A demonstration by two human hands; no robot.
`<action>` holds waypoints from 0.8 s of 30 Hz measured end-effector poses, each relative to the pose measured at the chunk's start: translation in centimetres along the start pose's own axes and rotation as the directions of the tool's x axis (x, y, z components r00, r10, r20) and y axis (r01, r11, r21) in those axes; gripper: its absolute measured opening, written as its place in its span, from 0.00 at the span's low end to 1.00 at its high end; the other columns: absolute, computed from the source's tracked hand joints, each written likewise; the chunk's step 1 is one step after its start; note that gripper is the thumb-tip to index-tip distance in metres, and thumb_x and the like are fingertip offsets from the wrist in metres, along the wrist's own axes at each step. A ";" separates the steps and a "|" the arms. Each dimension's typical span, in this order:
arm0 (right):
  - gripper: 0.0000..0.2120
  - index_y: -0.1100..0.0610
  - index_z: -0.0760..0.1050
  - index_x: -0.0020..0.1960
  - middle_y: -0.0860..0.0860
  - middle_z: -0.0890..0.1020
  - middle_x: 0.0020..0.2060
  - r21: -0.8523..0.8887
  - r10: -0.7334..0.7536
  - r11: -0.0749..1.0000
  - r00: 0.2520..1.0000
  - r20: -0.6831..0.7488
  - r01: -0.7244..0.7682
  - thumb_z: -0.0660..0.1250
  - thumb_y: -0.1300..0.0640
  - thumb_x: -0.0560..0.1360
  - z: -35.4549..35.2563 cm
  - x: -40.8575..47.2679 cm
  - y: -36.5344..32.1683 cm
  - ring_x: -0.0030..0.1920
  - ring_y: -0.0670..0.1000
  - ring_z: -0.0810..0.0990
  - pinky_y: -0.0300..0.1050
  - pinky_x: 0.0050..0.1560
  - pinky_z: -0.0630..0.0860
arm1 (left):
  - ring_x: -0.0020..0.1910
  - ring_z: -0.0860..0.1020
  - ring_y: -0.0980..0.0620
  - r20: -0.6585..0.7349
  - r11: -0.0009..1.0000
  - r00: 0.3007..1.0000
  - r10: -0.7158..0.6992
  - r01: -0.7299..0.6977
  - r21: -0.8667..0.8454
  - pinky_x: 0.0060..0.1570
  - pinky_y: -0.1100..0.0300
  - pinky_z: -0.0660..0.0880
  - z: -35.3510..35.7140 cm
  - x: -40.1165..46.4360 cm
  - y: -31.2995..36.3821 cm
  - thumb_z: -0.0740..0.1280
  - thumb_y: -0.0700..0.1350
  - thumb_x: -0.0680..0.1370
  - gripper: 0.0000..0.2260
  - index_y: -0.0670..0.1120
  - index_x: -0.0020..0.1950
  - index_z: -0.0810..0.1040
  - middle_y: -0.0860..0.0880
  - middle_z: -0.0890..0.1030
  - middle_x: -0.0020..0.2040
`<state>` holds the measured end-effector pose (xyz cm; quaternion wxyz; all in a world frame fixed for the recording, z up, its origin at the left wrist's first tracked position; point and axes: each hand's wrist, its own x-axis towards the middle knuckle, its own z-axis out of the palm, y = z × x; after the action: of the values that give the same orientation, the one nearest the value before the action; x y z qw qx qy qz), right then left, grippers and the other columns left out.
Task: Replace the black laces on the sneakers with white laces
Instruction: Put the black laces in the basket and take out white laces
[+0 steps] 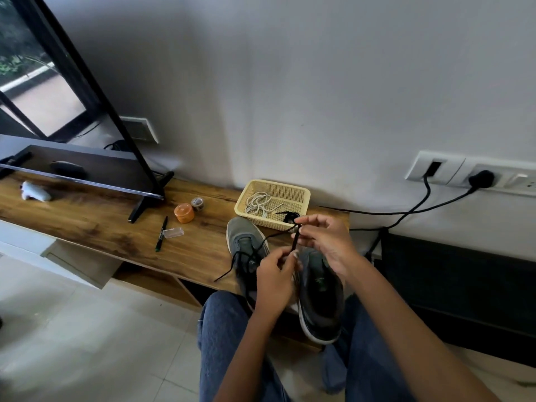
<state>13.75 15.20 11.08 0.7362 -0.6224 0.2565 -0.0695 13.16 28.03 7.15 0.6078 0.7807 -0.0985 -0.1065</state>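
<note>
Bare forearms, no sleeves visible; hands [278, 274] w/o rings; blue denim jeans [223, 329] on both legs.

No legible text anywhere: only a faint blurred mark on the barrel of the pen [161, 234], a small green emblem, unreadable, on the tongue of the right sneaker [320, 288], plain lid on the orange jar [184, 213].

Basket [301, 195] sits on table [87, 227], laces [258, 204] inside it. Two sneakers [246, 242] just in front of basket; jar [184, 213], pen [161, 234] to its left.
</note>
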 end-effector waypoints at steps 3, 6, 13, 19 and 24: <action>0.09 0.61 0.81 0.45 0.60 0.83 0.43 0.019 -0.037 0.999 0.998 -0.049 0.038 0.65 0.72 0.73 -1.5 0.0 -0.7 0.43 0.59 0.82 0.53 0.51 0.79 | 0.29 0.75 0.55 0.178 0.969 0.979 -0.097 0.134 -0.210 0.36 0.64 0.73 0.0 -0.1 1.1 0.60 0.39 0.82 0.11 0.44 0.49 0.82 0.52 0.76 0.32; 0.09 0.61 0.80 0.44 0.60 0.82 0.43 0.031 -0.073 0.997 0.990 -0.122 0.077 0.65 0.72 0.74 -2.8 0.0 -1.5 0.43 0.57 0.81 0.49 0.50 0.80 | 0.28 0.72 0.58 0.317 0.973 0.943 -0.099 0.158 -0.166 0.33 0.68 0.70 -0.6 -0.5 1.9 0.58 0.40 0.83 0.12 0.43 0.49 0.81 0.54 0.75 0.32; 0.13 0.53 0.79 0.44 0.56 0.81 0.51 -0.231 -0.239 0.957 0.924 -0.298 0.173 0.63 0.70 0.74 -5.2 0.3 -2.2 0.49 0.52 0.81 0.41 0.46 0.79 | 0.26 0.70 0.59 0.319 0.992 0.943 -0.093 0.115 -0.051 0.28 0.69 0.67 -2.1 -0.3 3.2 0.58 0.40 0.82 0.12 0.35 0.53 0.79 0.58 0.77 0.31; 0.19 0.46 0.74 0.65 0.43 0.71 0.67 -0.537 -0.045 0.774 0.874 0.483 0.336 0.65 0.59 0.76 -4.7 -1.2 -2.3 0.68 0.44 0.67 0.49 0.69 0.63 | 0.28 0.71 0.57 0.341 0.998 0.939 -0.031 0.046 -0.037 0.30 0.67 0.66 -2.4 0.9 4.9 0.59 0.42 0.82 0.11 0.46 0.49 0.82 0.55 0.75 0.33; 0.07 0.56 0.82 0.49 0.49 0.83 0.38 -0.529 -0.165 0.739 0.874 0.457 0.416 0.66 0.55 0.78 -4.0 -1.8 -2.9 0.40 0.44 0.80 0.46 0.45 0.75 | 0.26 0.70 0.58 0.292 0.995 0.956 -0.032 0.059 -0.086 0.27 0.67 0.65 -3.4 1.3 5.7 0.61 0.43 0.82 0.10 0.44 0.48 0.82 0.55 0.74 0.31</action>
<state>10.94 11.79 14.04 0.5086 -0.8605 0.0143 0.0232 15.25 29.40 13.38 0.6200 0.7295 -0.1634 -0.2382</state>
